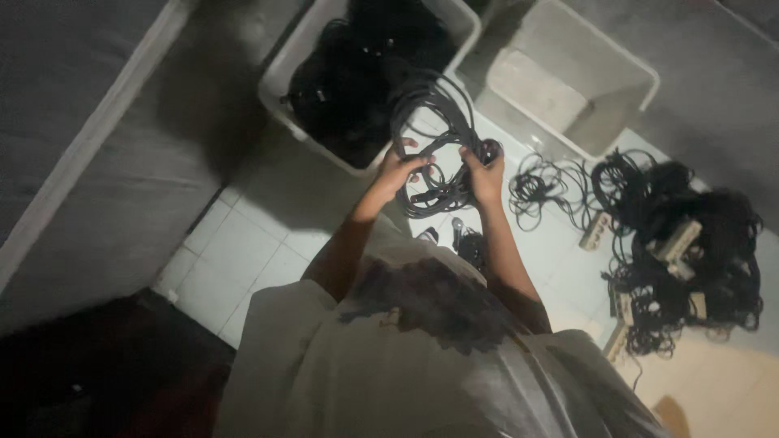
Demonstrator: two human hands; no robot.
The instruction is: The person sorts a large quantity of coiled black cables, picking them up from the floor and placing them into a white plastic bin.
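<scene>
Both hands grip one coil of black cable (438, 146): the left hand (398, 172) closes its fingers round the coil's left side, and the right hand (485, 174) clamps the right side, near a plug end. The coil stands roughly upright between them, its long axis running up and away from the person, equally near both hands. Just beyond the coil sits a white bin (280, 81) full of black cables; right of the coil an empty grey bin (641, 77), and power strips tangled in cable (690, 251) on the tiled floor (243, 251).
</scene>
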